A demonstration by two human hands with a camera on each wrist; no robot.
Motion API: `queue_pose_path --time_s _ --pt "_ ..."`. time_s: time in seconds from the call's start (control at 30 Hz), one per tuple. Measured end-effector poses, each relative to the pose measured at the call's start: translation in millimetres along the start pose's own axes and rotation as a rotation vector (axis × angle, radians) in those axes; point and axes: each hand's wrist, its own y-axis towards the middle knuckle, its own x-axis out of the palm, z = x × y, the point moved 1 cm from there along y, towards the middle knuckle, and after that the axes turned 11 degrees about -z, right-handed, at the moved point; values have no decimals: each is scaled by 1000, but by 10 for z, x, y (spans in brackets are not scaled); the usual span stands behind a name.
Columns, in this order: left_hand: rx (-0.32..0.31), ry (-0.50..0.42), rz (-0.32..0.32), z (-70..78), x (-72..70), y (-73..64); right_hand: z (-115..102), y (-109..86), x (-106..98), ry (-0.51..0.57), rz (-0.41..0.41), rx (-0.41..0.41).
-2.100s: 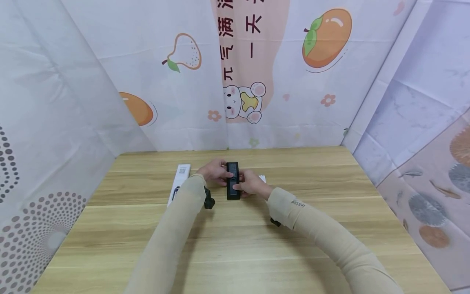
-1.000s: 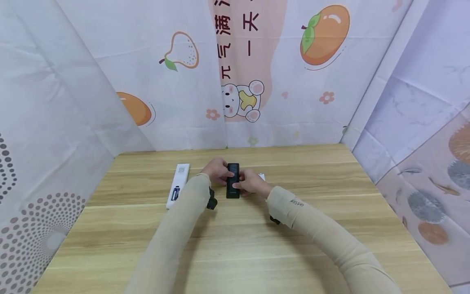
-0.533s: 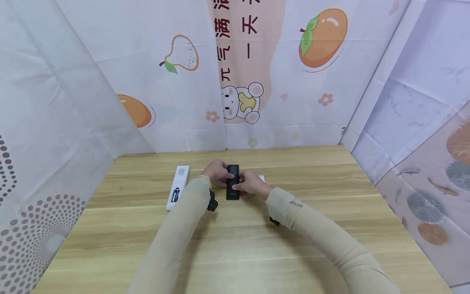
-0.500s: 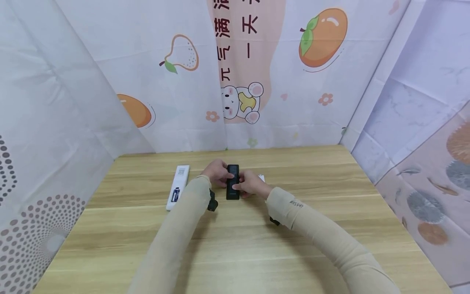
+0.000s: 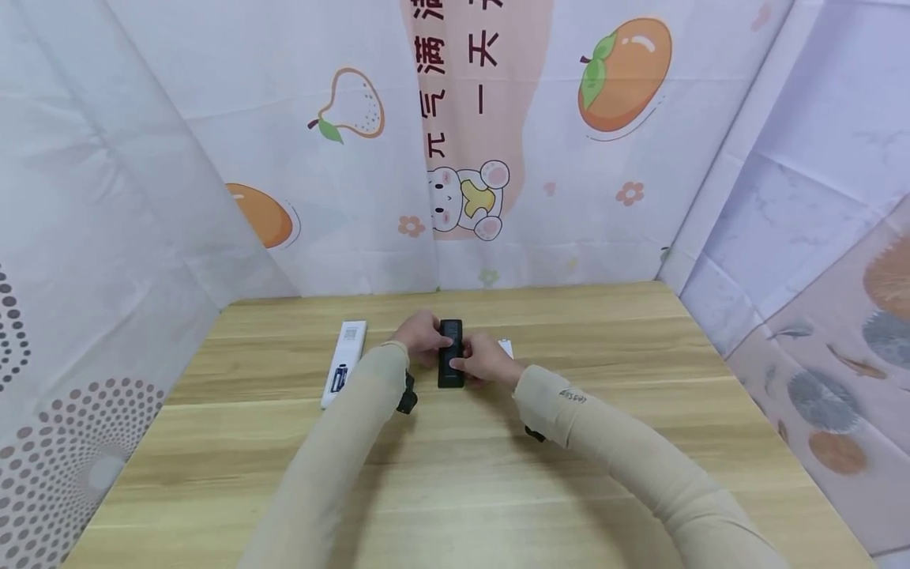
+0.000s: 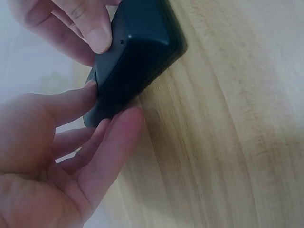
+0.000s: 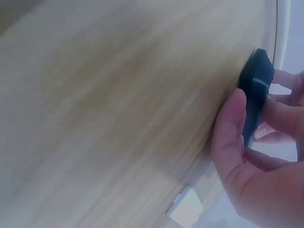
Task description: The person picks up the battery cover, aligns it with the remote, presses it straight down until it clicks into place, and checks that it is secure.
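Note:
A slim black remote control (image 5: 451,378) lies lengthwise between both hands at the far middle of the table, its lettered back facing up. From its left side the left hand (image 5: 419,333) grips it, thumb on top. The right hand (image 5: 486,359) pinches its opposite edge a little nearer the body, thumb on the surface. In the left wrist view the remote's thick end tilts toward the camera, with fingers curled under its side. Left of the hands rests a white remote (image 5: 344,363), back up, its battery compartment uncovered and batteries showing.
Just beyond the right hand a small white flat piece (image 5: 505,346) lies on the wooden table (image 5: 455,490), partly hidden by that hand. Patterned cloth (image 5: 370,261) hangs behind the table and on both sides.
Both hands keep their hold on the black remote, with only slight finger shifts. The left forearm has moved a little right from the white remote, showing more of it than two seconds ago.

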Motion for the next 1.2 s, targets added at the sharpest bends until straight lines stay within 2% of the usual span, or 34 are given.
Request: queue_pose_path --time_s 0.13,0.23,0.33,0.47,0.57,0.77,0.83,0.93,1.03,1.2 --pt "0 23 7 19 -13 -28 -7 -18 -16 -25 -7 -13" --pt "3 127 10 23 -32 -38 -15 -33 -28 -29 -28 -11" --pt "-7 217 -13 28 -62 -56 -26 -66 -40 -36 -49 -17" --pt "-39 189 -68 62 -119 -112 -40 -110 -89 -69 -53 -50" --pt "-48 183 -84 98 -180 -177 -32 -127 -159 -105 -55 -79" --pt "-8 211 -92 129 -360 -308 24 -138 -353 -264 -75 -176" --pt "8 241 -91 114 -431 -344 45 -157 -429 -311 -86 -215" --pt "8 299 -75 69 -543 -408 89 -201 -542 -322 -103 -240" --pt "-6 329 -63 -9 -658 -458 131 -243 -650 -336 -97 -231" --pt "1 307 -45 -168 -792 -543 227 -273 -774 -353 -78 -190"
